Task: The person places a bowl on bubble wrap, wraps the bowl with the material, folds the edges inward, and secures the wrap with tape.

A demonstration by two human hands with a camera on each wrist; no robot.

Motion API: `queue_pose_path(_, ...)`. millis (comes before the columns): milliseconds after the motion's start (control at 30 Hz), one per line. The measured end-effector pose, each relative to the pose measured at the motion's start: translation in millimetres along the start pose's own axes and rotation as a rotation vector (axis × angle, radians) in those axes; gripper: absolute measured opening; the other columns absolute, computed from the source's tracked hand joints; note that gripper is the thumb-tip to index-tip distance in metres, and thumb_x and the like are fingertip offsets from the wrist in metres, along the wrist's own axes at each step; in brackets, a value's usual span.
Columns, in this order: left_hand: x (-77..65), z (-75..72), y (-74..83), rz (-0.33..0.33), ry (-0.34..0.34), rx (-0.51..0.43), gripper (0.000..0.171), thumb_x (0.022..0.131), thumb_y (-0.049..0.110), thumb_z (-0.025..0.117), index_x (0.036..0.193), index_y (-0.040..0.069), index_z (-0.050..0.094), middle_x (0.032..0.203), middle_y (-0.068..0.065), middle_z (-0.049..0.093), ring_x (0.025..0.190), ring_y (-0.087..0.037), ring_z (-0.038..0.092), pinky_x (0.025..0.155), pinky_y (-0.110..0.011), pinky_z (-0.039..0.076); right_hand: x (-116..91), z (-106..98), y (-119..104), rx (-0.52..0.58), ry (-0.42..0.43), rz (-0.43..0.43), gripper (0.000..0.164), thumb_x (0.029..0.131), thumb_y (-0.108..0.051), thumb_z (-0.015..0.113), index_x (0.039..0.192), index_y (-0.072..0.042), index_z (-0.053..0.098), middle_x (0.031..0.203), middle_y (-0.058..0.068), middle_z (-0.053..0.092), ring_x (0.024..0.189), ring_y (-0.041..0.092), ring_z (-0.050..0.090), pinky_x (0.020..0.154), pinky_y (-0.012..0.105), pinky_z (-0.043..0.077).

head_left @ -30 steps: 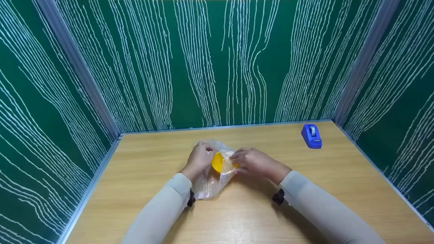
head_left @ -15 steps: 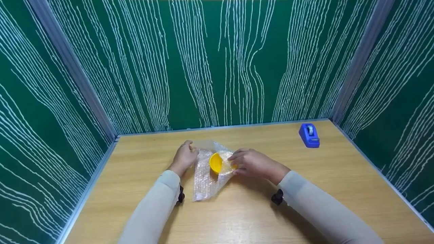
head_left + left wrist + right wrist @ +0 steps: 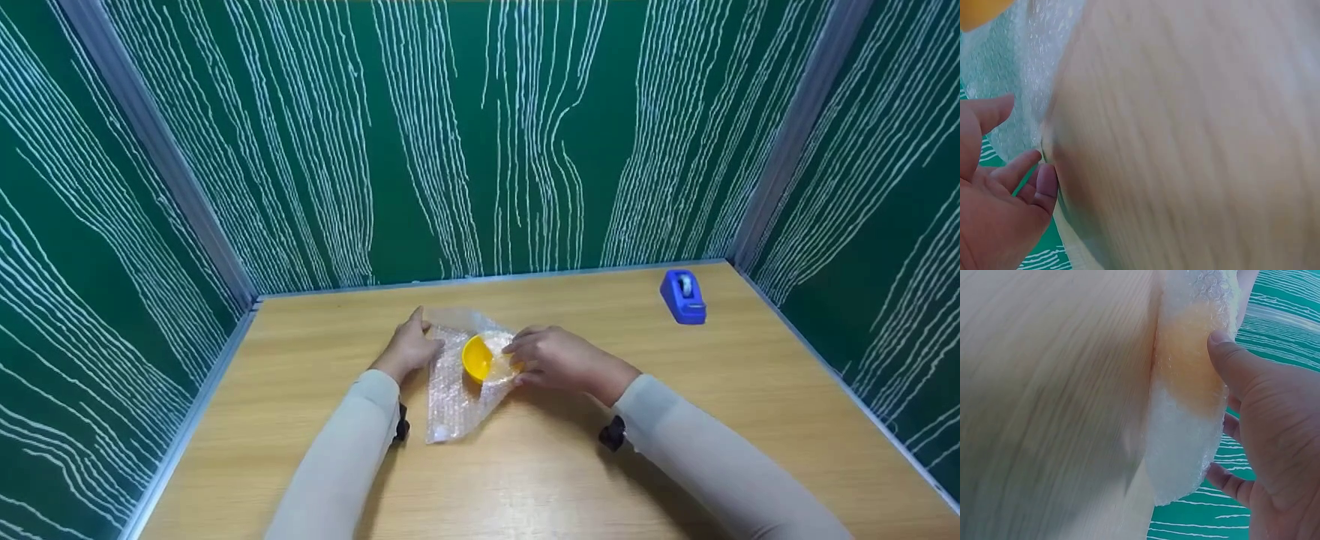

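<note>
A yellow bowl (image 3: 475,360) lies tilted on a sheet of bubble wrap (image 3: 450,397) in the head view, its right part covered by a folded-over flap. My right hand (image 3: 559,360) holds that flap against the bowl; in the right wrist view the thumb presses on the bubble wrap (image 3: 1179,450), and the bowl shows through as an orange patch. At the sheet's left edge is my left hand (image 3: 409,346). In the left wrist view its thumb stands apart from the loosely bent fingers (image 3: 1044,188), whose tips are right at the bubble wrap's edge (image 3: 1044,62).
A blue tape dispenser (image 3: 683,298) stands at the back right of the wooden table (image 3: 555,480). Green panels (image 3: 420,150) with wavy white lines rise behind the table and along both sides, joined by grey posts (image 3: 787,142).
My left hand has moved left, away from the bowl to the bubble wrap's left edge, uncovering more of the sheet. The right hand has stayed on the flap.
</note>
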State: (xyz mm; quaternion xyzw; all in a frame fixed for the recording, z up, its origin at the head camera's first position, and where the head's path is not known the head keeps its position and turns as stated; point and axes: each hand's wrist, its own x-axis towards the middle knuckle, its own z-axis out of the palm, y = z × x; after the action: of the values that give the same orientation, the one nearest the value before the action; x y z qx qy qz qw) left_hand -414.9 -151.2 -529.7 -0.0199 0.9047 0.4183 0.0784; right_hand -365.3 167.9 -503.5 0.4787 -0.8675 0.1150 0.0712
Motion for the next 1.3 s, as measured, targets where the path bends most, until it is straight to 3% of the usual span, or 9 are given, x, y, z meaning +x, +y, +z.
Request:
queue_pose_path(333, 7.0, -0.8, -4.2, -0.046, -0.03, 0.011, 0.108, 0.107, 0.029, 0.077, 0.185, 0.021, 0.002, 0.187, -0.011, 0.035, 0.176, -0.035, 0.026, 0.144, -0.055, 0.019, 0, 2, 0, -0.033, 0.006, -0.005, 0.025, 0.102, -0.03, 0.088, 0.123, -0.016, 0.087, 0.138, 0.002, 0.083, 0.136, 0.03, 0.074, 0.121, 0.055, 0.058)
queue_pose_path(500, 12.5, -0.4, -6.5, -0.021, -0.046, 0.012, 0.112, 0.106, 0.032, 0.077, 0.184, 0.022, -0.002, 0.187, -0.009, 0.035, 0.177, -0.036, 0.023, 0.145, -0.057, 0.015, 1, 1, 0, -0.011, -0.011, 0.017, 0.026, 0.103, -0.032, 0.088, 0.124, -0.017, 0.087, 0.138, 0.001, 0.083, 0.136, 0.029, 0.074, 0.121, 0.054, 0.058)
queue_pose_path(600, 14.8, -1.0, -7.3, 0.004, -0.028, -0.023, 0.109, 0.108, 0.027, 0.074, 0.184, 0.018, -0.003, 0.181, -0.014, 0.044, 0.173, -0.037, 0.032, 0.144, -0.056, 0.02, 1, 0, 0, -0.003, -0.018, 0.023, 0.025, 0.103, -0.033, 0.087, 0.123, -0.018, 0.088, 0.138, 0.0, 0.083, 0.136, 0.029, 0.074, 0.121, 0.054, 0.058)
queue_pose_path(633, 15.5, -1.2, -7.4, 0.007, -0.023, -0.046, 0.107, 0.109, 0.025, 0.073, 0.184, 0.017, -0.002, 0.178, -0.015, 0.048, 0.169, -0.037, 0.039, 0.143, -0.056, 0.026, 1, 0, 0, -0.002, -0.02, 0.022, 0.025, 0.103, -0.034, 0.087, 0.123, -0.018, 0.088, 0.138, 0.0, 0.083, 0.136, 0.029, 0.074, 0.122, 0.053, 0.058)
queue_pose_path(733, 17.2, -2.6, -7.5, 0.007, 0.008, -0.104, 0.101, 0.11, 0.018, 0.074, 0.184, 0.016, 0.005, 0.163, -0.015, 0.059, 0.15, -0.034, 0.057, 0.136, -0.051, 0.042, 2, 0, 0, -0.011, -0.022, 0.012, 0.024, 0.103, -0.034, 0.087, 0.122, -0.018, 0.088, 0.138, 0.0, 0.083, 0.136, 0.028, 0.074, 0.122, 0.053, 0.057)
queue_pose_path(867, 18.2, -4.3, -5.8, 0.013, 0.053, -0.147, 0.088, 0.109, 0.013, 0.076, 0.181, 0.013, 0.027, 0.15, -0.013, 0.065, 0.136, -0.031, 0.061, 0.131, -0.046, 0.05, 2, 1, 1, -0.017, -0.009, -0.008, 0.024, 0.103, -0.033, 0.087, 0.121, -0.017, 0.088, 0.136, 0.001, 0.084, 0.134, 0.029, 0.075, 0.121, 0.053, 0.058)
queue_pose_path(1067, 16.0, -7.2, -1.2, 0.034, 0.124, -0.167, 0.04, 0.112, 0.012, 0.071, 0.151, 0.006, 0.068, 0.14, -0.013, 0.071, 0.132, -0.03, 0.065, 0.124, -0.046, 0.056, 1, 1, 0, -0.034, 0.007, -0.03, 0.025, 0.102, -0.032, 0.088, 0.119, -0.014, 0.088, 0.134, 0.004, 0.085, 0.132, 0.032, 0.076, 0.118, 0.054, 0.06)
queue_pose_path(1167, 14.0, -9.1, 1.4, 0.001, 0.124, -0.182, 0.026, 0.114, 0.017, 0.07, 0.138, 0.008, 0.075, 0.135, -0.011, 0.072, 0.128, -0.029, 0.066, 0.121, -0.045, 0.059, 1, 1, 0, -0.039, 0.003, -0.025, 0.025, 0.102, -0.033, 0.088, 0.119, -0.014, 0.088, 0.135, 0.004, 0.084, 0.133, 0.032, 0.075, 0.119, 0.055, 0.059)
queue_pose_path(1300, 10.5, -11.5, 4.8, -0.032, 0.106, -0.222, 0.022, 0.115, 0.02, 0.07, 0.135, 0.013, 0.076, 0.134, -0.008, 0.072, 0.125, -0.028, 0.065, 0.12, -0.043, 0.059, 1, 1, 0, -0.032, -0.005, -0.007, 0.025, 0.103, -0.033, 0.088, 0.12, -0.015, 0.088, 0.136, 0.003, 0.084, 0.134, 0.031, 0.075, 0.12, 0.054, 0.059)
